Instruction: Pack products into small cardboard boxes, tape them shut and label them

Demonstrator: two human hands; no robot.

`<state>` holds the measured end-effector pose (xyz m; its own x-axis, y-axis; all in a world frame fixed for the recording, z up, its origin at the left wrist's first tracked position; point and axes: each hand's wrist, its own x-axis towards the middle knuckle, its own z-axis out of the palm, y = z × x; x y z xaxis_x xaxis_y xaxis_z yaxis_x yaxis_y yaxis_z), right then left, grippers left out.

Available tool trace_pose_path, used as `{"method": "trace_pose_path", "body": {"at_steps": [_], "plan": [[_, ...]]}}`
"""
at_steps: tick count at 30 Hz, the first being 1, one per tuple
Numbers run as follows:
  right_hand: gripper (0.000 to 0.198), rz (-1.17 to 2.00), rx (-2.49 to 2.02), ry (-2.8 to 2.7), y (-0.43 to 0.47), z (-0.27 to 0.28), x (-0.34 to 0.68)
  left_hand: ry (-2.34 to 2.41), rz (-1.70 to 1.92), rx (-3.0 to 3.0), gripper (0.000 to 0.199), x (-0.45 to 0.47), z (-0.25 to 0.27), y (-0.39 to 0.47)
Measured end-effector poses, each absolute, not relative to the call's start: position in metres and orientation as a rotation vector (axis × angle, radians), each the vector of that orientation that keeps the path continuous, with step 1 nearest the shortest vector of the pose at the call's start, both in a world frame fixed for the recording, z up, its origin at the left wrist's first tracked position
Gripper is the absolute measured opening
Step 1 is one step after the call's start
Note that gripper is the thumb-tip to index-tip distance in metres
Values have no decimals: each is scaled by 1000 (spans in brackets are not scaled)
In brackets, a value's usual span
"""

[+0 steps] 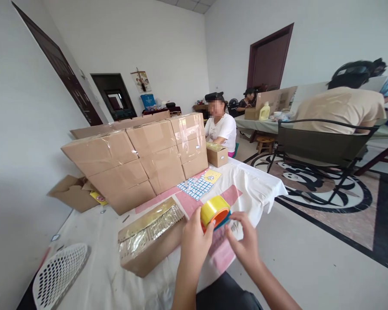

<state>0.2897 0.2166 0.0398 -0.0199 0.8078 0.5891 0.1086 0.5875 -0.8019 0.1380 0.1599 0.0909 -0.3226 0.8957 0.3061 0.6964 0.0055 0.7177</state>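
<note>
A roll of yellow packing tape (214, 207) with an orange core is held up over the near edge of the table. My left hand (196, 230) grips the roll from the left, thumb at the core's rim. At the roll's right side is a blue piece (223, 221), which looks like a tape cutter. The fingers of my right hand (245, 239) are closed at its edge; whether they also pinch the tape's end I cannot make out. Just left of my hands lies a long cardboard box (153, 245), its top covered with shiny tape.
Stacked cardboard boxes (142, 159) form a wall across the table. A white perforated basket (61, 275) sits at the near left, an open carton (69, 193) behind it. A patterned sheet (198, 187) lies beyond the tape. Across the table sits a person (224, 131); others work at the right.
</note>
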Motion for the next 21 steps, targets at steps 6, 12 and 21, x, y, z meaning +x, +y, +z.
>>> {"method": "trace_pose_path", "body": {"at_steps": [6, 12, 21], "plan": [[40, 1203, -713, -1346, 211, 24, 256, 2208, 1152, 1826, 56, 156, 81, 166], [41, 1486, -720, -995, 247, 30, 249, 1904, 1291, 1709, 37, 140, 71, 164], [47, 1496, -770, -996, 271, 32, 248, 1889, 1255, 1556, 26, 147, 23, 165]]}}
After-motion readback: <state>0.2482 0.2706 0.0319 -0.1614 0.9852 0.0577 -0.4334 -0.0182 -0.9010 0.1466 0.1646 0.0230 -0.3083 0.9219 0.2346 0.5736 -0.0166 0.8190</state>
